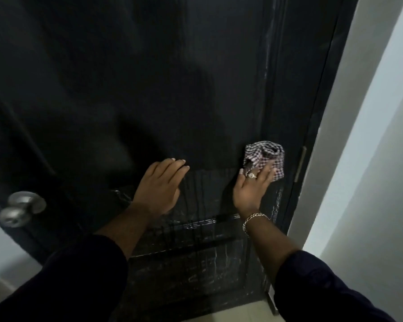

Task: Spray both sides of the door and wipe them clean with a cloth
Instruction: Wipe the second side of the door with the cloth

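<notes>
A dark door (149, 77) fills most of the head view. Wet streaks and drips run down its lower panel. My left hand (159, 185) lies flat against the door at mid height, fingers straight and together. My right hand (251, 189) presses a crumpled checked cloth (264, 156) onto the door close to the hinge edge, fingers spread over the cloth. A ring and a chain bracelet show on that hand and wrist. No spray bottle is in view.
A round metal door knob (21, 209) sticks out at the door's left edge. A metal hinge (300, 163) sits on the right edge beside the dark frame. A white wall (370, 159) rises on the right. Pale floor tiles (242, 312) show below.
</notes>
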